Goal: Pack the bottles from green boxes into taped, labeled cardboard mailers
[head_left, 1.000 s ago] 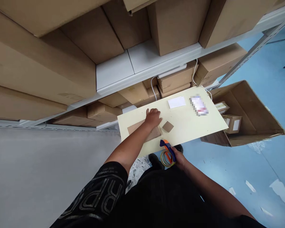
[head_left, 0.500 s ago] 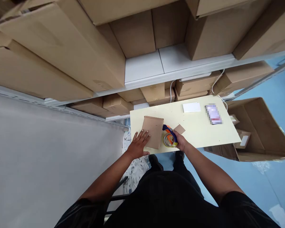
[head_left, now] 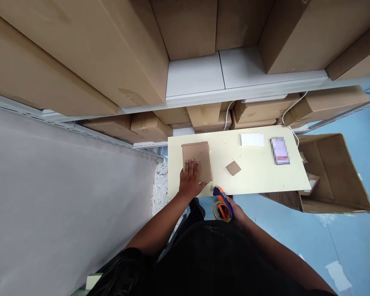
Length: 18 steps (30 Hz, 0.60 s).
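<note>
A flat brown cardboard box (head_left: 203,154) lies near the left end of the pale table (head_left: 259,179). My left hand (head_left: 190,181) rests flat on its near part, fingers stretched out. My right hand (head_left: 237,211) grips a blue and orange tape dispenser (head_left: 225,205) just off the table's front edge, its blue head close to that edge. A roll of tape sits in the dispenser. What looks like a thin strip of tape runs along the box's right side; I cannot tell whether it reaches the dispenser. Right of the box lies a small square cardboard piece (head_left: 233,168).
A white pad or box (head_left: 252,139) and a blurred-out phone-like object (head_left: 280,151) lie on the table. An open carton (head_left: 336,172) with small boxes stands at the right. Shelves (head_left: 197,78) of cartons rise behind; a grey wall (head_left: 64,197) is on the left.
My right hand has brought the tape dispenser toward my body, from over the table to off its front edge. The box is turned slightly, and my left hand lies further onto it.
</note>
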Each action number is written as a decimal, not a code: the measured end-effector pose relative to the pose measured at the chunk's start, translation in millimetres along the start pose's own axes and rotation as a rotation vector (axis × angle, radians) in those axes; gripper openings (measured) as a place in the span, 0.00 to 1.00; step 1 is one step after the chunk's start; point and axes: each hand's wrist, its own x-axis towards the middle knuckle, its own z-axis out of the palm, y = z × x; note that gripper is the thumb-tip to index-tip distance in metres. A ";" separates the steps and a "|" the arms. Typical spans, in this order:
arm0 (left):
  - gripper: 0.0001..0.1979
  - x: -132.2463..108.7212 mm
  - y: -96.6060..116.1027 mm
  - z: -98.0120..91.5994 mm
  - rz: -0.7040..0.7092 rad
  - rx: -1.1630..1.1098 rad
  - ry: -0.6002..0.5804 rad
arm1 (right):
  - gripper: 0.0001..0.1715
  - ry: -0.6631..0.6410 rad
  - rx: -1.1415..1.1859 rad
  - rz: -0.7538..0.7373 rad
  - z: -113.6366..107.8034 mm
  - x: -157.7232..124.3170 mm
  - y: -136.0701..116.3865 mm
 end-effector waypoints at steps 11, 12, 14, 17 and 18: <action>0.42 19.2 -31.0 -36.6 0.358 -0.039 -0.131 | 0.25 -0.104 -0.032 0.017 21.4 25.0 -123.8; 0.45 27.8 -36.7 -41.0 0.352 -0.008 -0.112 | 0.25 -0.107 -0.064 0.008 21.6 27.9 -130.8; 0.50 43.1 -41.5 -44.1 0.304 0.038 -0.098 | 0.24 -0.112 -0.108 -0.015 24.1 33.7 -140.5; 0.53 55.5 -33.9 -38.3 0.195 0.057 -0.099 | 0.23 -0.094 -0.112 -0.095 25.3 38.2 -144.6; 0.53 57.2 -29.2 -35.6 0.161 0.056 -0.099 | 0.23 -0.076 -0.101 -0.127 22.8 37.2 -141.6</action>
